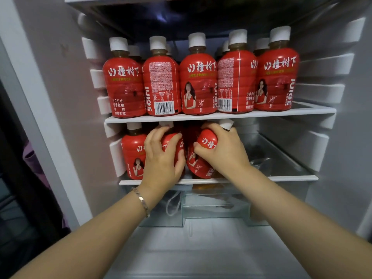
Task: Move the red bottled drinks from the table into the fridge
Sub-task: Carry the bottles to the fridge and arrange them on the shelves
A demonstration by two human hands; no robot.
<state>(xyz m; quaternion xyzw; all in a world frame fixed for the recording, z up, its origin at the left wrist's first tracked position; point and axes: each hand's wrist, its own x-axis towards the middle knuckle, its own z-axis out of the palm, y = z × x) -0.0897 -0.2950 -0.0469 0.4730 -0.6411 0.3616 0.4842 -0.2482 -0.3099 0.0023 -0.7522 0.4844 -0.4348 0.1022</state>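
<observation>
Both forearms reach into the open fridge (50, 97). On the lower shelf (291, 178), the left hand (161, 160) clasps an upright red bottle (173, 143); the right hand (223, 150) grips another bottle (203, 156), tilted right. A third bottle (132, 152) stands just left. Above, the upper shelf (221, 115) carries rows of red bottles (198, 77).

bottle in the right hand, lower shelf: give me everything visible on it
The bottle is a small plastic drink bottle in a red wrap label with white Chinese lettering and a printed figure in red, topped by a white cap. It tilts, cap leaning up and right toward the upper shelf, base at the front of the lower shelf. The right hand grips its shoulder from the right. Whether it touches the neighbouring bottle in the left hand cannot be told.
</observation>
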